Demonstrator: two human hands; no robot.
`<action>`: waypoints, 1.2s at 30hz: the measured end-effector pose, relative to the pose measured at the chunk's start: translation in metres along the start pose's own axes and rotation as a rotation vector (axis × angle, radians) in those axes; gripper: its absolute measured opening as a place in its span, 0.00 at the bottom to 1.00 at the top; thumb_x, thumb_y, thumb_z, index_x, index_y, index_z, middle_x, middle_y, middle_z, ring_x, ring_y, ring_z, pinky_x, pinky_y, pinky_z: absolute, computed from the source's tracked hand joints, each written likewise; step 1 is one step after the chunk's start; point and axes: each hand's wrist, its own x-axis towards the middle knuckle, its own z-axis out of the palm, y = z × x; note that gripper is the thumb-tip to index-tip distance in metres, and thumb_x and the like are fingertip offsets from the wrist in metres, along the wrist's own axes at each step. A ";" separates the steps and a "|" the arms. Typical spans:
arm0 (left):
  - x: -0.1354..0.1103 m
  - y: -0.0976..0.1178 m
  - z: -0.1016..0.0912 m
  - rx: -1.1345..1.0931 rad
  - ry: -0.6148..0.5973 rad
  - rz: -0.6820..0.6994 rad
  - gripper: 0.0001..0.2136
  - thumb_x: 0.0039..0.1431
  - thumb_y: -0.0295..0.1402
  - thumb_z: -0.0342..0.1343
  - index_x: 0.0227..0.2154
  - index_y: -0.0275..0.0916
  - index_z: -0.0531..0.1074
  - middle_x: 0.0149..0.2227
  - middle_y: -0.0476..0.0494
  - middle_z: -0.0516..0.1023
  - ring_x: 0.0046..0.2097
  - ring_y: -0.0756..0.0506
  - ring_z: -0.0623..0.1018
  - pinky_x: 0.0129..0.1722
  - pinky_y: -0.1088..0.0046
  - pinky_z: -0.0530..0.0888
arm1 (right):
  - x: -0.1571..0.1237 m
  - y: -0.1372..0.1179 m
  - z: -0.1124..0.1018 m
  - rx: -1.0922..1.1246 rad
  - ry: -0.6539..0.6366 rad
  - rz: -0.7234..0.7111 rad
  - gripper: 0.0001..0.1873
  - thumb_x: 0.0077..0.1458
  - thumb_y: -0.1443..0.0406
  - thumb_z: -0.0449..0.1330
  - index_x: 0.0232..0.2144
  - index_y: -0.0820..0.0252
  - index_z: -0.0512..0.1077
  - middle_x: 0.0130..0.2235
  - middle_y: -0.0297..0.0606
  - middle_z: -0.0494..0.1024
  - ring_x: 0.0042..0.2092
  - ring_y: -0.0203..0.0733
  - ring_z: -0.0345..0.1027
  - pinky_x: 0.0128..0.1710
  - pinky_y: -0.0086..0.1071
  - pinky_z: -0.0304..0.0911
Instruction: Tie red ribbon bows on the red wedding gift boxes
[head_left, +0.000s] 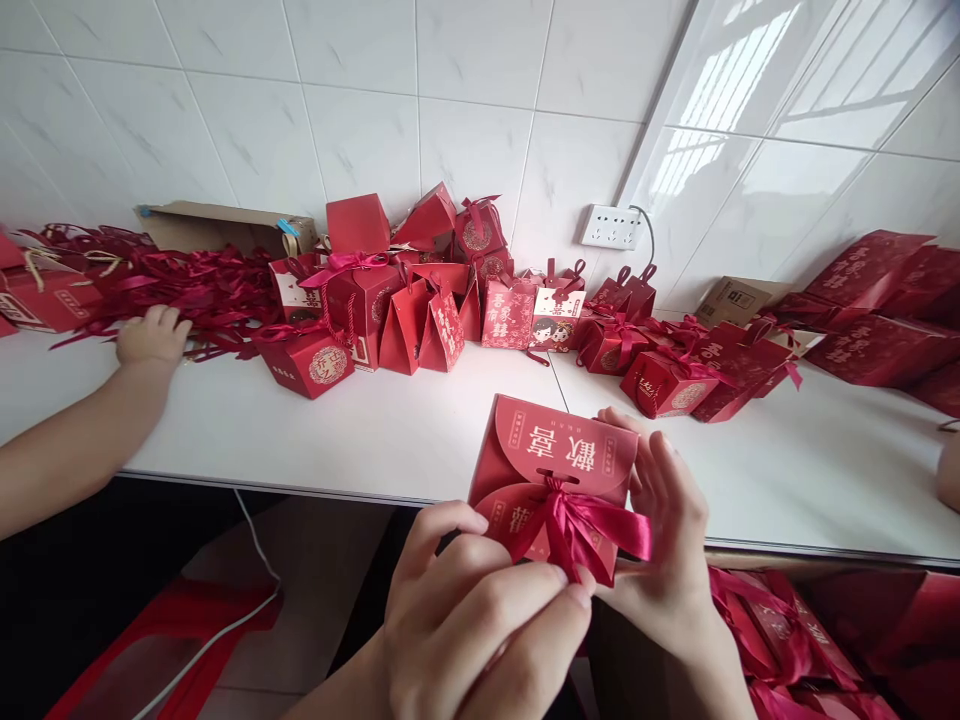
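Observation:
A flat red gift box with gold characters lies at the near edge of the white table. A red ribbon is tied in a bow on its front. My left hand pinches the ribbon's lower end with closed fingers. My right hand cups the box's right side, fingers curled against the box and the ribbon.
Several folded red boxes with ribbons stand along the tiled wall. A heap of loose red ribbons lies at the left, where another person's hand rests. Flat red boxes are stacked at the right. A wall socket is behind. A red stool stands below.

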 end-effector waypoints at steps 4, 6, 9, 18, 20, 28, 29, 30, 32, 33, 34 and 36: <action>0.010 -0.002 -0.013 0.003 -0.194 -0.042 0.07 0.53 0.22 0.58 0.33 0.40 0.73 0.28 0.52 0.79 0.28 0.51 0.76 0.38 0.67 0.75 | 0.000 0.000 0.000 0.002 -0.006 0.004 0.52 0.46 0.67 0.68 0.64 0.48 0.40 0.64 0.48 0.50 0.64 0.60 0.46 0.56 0.58 0.56; 0.014 -0.015 -0.012 0.001 -0.157 -0.046 0.06 0.53 0.24 0.59 0.32 0.42 0.72 0.26 0.53 0.77 0.27 0.51 0.75 0.37 0.69 0.74 | -0.001 0.000 -0.003 -0.008 -0.006 0.022 0.54 0.44 0.67 0.68 0.64 0.47 0.40 0.64 0.47 0.51 0.64 0.59 0.47 0.56 0.57 0.56; 0.014 -0.048 0.004 0.076 -0.104 -0.215 0.04 0.54 0.27 0.58 0.28 0.40 0.69 0.25 0.51 0.75 0.28 0.51 0.74 0.33 0.72 0.72 | -0.006 -0.001 -0.012 -0.085 0.013 0.063 0.56 0.41 0.66 0.70 0.63 0.45 0.41 0.63 0.46 0.52 0.63 0.57 0.49 0.56 0.56 0.56; -0.028 -0.063 0.129 -0.256 -0.882 -0.206 0.12 0.58 0.35 0.53 0.43 0.35 0.69 0.45 0.40 0.76 0.49 0.43 0.74 0.48 0.65 0.71 | -0.028 -0.010 -0.072 0.321 0.821 0.760 0.28 0.52 0.50 0.58 0.53 0.53 0.64 0.53 0.41 0.71 0.54 0.51 0.65 0.51 0.49 0.65; -0.037 -0.040 0.151 -0.399 -0.995 -0.055 0.16 0.59 0.37 0.52 0.48 0.35 0.67 0.53 0.38 0.72 0.56 0.41 0.69 0.53 0.64 0.68 | -0.035 -0.016 -0.086 0.620 0.840 0.876 0.25 0.53 0.48 0.55 0.49 0.52 0.68 0.49 0.38 0.75 0.51 0.48 0.68 0.49 0.45 0.67; -0.062 0.004 0.197 -0.466 -1.055 0.256 0.15 0.58 0.36 0.51 0.47 0.38 0.70 0.55 0.39 0.70 0.60 0.38 0.64 0.60 0.51 0.58 | -0.069 -0.043 -0.112 0.952 0.904 1.052 0.20 0.52 0.50 0.58 0.43 0.53 0.72 0.42 0.37 0.79 0.44 0.46 0.73 0.45 0.45 0.70; -0.063 0.004 0.199 -0.450 -1.060 0.273 0.13 0.58 0.35 0.52 0.45 0.39 0.72 0.56 0.40 0.70 0.61 0.38 0.63 0.60 0.50 0.57 | -0.073 -0.046 -0.116 0.901 0.950 1.044 0.20 0.51 0.51 0.58 0.43 0.53 0.72 0.41 0.36 0.80 0.43 0.46 0.73 0.45 0.45 0.70; -0.063 0.003 0.200 -0.438 -1.072 0.291 0.12 0.57 0.33 0.52 0.43 0.40 0.73 0.56 0.41 0.70 0.62 0.38 0.62 0.61 0.49 0.55 | -0.077 -0.048 -0.121 0.826 1.011 1.019 0.20 0.50 0.52 0.59 0.43 0.53 0.71 0.40 0.35 0.80 0.42 0.45 0.74 0.45 0.44 0.70; -0.061 0.002 0.200 -0.426 -1.104 0.302 0.10 0.57 0.32 0.53 0.41 0.39 0.74 0.55 0.41 0.71 0.63 0.38 0.60 0.62 0.49 0.53 | -0.084 -0.054 -0.135 0.650 1.123 0.954 0.19 0.49 0.53 0.60 0.42 0.52 0.71 0.38 0.34 0.79 0.41 0.44 0.73 0.45 0.43 0.70; -0.060 0.002 0.200 -0.428 -1.118 0.282 0.11 0.57 0.32 0.52 0.41 0.39 0.74 0.54 0.41 0.72 0.63 0.39 0.60 0.62 0.50 0.53 | -0.088 -0.058 -0.143 0.565 1.159 0.933 0.19 0.49 0.52 0.60 0.42 0.51 0.71 0.38 0.34 0.79 0.41 0.44 0.73 0.44 0.43 0.70; -0.058 0.002 0.199 -0.432 -1.131 0.248 0.11 0.58 0.33 0.51 0.42 0.39 0.74 0.53 0.42 0.73 0.62 0.39 0.61 0.62 0.50 0.54 | -0.093 -0.062 -0.152 0.487 1.175 0.929 0.19 0.49 0.51 0.59 0.42 0.51 0.71 0.38 0.34 0.78 0.42 0.44 0.72 0.44 0.43 0.69; -0.055 0.003 0.199 -0.441 -1.146 0.184 0.13 0.60 0.34 0.48 0.44 0.40 0.72 0.53 0.43 0.73 0.61 0.41 0.63 0.62 0.52 0.55 | -0.103 -0.070 -0.167 0.305 1.181 0.936 0.21 0.49 0.49 0.57 0.42 0.52 0.70 0.40 0.35 0.77 0.44 0.45 0.70 0.44 0.43 0.69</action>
